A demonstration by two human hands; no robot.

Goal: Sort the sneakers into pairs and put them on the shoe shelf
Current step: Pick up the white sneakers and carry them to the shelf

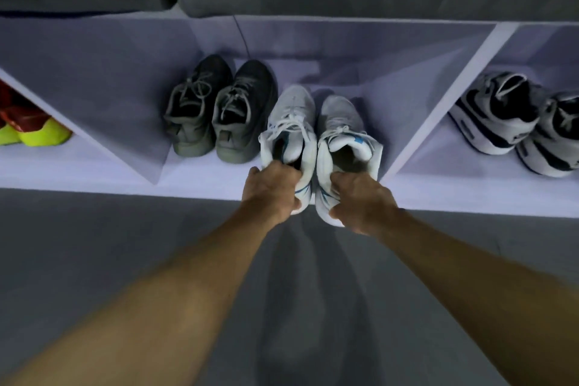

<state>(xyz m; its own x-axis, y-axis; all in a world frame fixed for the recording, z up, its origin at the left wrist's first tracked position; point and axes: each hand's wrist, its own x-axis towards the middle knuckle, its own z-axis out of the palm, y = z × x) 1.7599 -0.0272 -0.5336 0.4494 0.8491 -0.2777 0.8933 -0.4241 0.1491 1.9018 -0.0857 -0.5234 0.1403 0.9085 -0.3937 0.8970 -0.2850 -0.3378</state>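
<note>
**Two white sneakers going in beside the grey pair**

Two hands are busy at once here. The left hand (pixel 272 189) is clamped on the heel collar of the left white sneaker (pixel 289 128), fingers hooked inside the opening; the right hand (pixel 360 197) grips the heel of the right white sneaker (pixel 343 138) the same way. Holding them by the heels lets the person push both shoes toe-first into the shoe shelf (pixel 94 172), side by side, so they land as a matched pair.

The toes are already well inside the middle compartment, while the heels overhang the front edge, above the grey floor (pixel 125 260). I cannot tell whether the soles rest on the shelf board or are held just above it.

Just to the left, in the same compartment, sits a dark grey pair (pixel 219 113), heels outward, the nearer shoe almost touching the left white sneaker. That explains the tight line: the white pair has to fit between the grey shoes and the slanted white divider (pixel 445 103) on the right. Beyond that divider stands a black-and-white pair (pixel 513 122); in the far left compartment there are red and neon-yellow shoes (pixel 31 128), only partly in view.

Judging from this, sorting is far along, and what remains for this pair is a short push and a release.
</note>
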